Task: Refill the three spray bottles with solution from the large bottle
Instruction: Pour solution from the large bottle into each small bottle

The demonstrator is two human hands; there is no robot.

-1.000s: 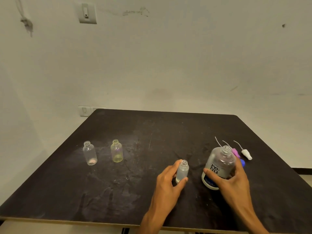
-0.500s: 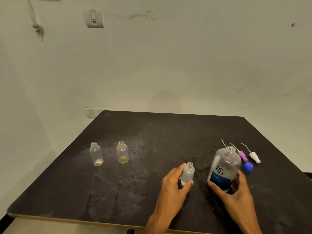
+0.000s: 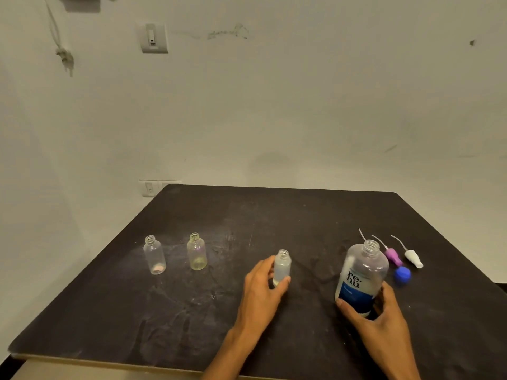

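pouring not begun: right hand point(image 3: 384, 319) grips the large bottle point(image 3: 362, 278), uncapped and tilted, while left hand point(image 3: 263, 292) pinches a small spray bottle point(image 3: 282, 267) just left of it. two more bottles point(image 3: 175, 255) stand farther left, looking nearly empty.

left hand point(image 3: 262, 290) gripping, right hand point(image 3: 380, 315) gripping

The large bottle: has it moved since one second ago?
Yes. The large bottle in the right hand now hangs tilted, its base lifted toward the person, farther from the blue cap.
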